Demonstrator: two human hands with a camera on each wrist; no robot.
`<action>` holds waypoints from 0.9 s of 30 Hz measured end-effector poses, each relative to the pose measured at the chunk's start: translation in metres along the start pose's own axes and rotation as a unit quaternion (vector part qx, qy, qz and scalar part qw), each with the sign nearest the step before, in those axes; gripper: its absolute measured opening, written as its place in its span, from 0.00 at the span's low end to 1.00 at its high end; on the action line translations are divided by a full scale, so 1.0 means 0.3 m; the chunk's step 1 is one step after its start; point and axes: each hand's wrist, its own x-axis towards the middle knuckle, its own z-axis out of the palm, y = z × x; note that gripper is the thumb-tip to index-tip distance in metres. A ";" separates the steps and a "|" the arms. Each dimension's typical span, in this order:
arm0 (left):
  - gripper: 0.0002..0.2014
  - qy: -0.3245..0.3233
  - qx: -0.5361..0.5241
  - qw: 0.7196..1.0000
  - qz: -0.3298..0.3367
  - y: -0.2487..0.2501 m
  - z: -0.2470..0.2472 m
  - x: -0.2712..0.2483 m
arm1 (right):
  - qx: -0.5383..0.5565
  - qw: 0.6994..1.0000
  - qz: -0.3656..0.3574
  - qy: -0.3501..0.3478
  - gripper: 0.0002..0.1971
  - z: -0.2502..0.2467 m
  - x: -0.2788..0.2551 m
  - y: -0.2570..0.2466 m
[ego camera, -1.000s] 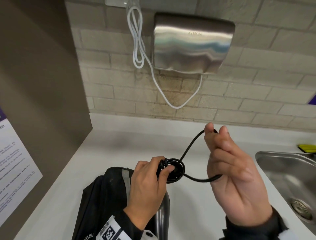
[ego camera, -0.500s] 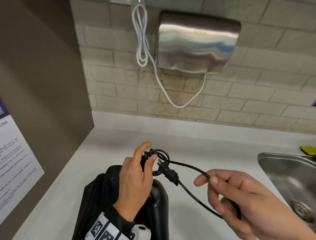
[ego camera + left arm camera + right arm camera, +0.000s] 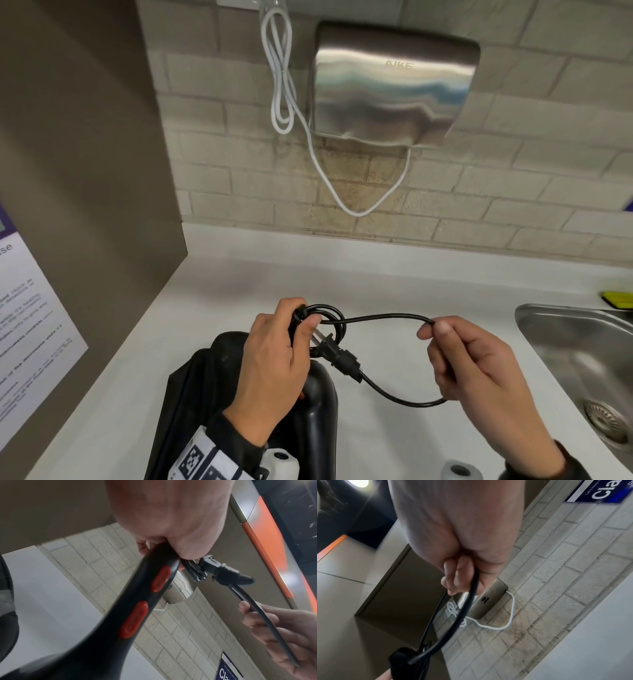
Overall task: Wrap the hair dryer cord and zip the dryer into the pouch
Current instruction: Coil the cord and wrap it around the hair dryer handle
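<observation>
While the left hand [image 3: 274,363] grips the dryer [image 3: 137,601] handle and coiled cord [image 3: 383,317] over the pouch [image 3: 191,394], the right hand [image 3: 479,370] pinches the last loop. Wrapping is nearly done; tucking the plug [image 3: 339,358] follows.

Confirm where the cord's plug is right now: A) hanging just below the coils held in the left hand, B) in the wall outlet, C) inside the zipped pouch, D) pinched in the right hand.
A: the plug hangs just under the coils that the left hand holds at the dryer handle, while the right hand only pinches a loop of the cord.
</observation>
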 end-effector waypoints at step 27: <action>0.17 -0.108 -0.182 0.977 0.025 0.038 -0.018 -0.016 | 0.069 0.950 -0.016 -0.304 0.23 0.157 0.025 0.076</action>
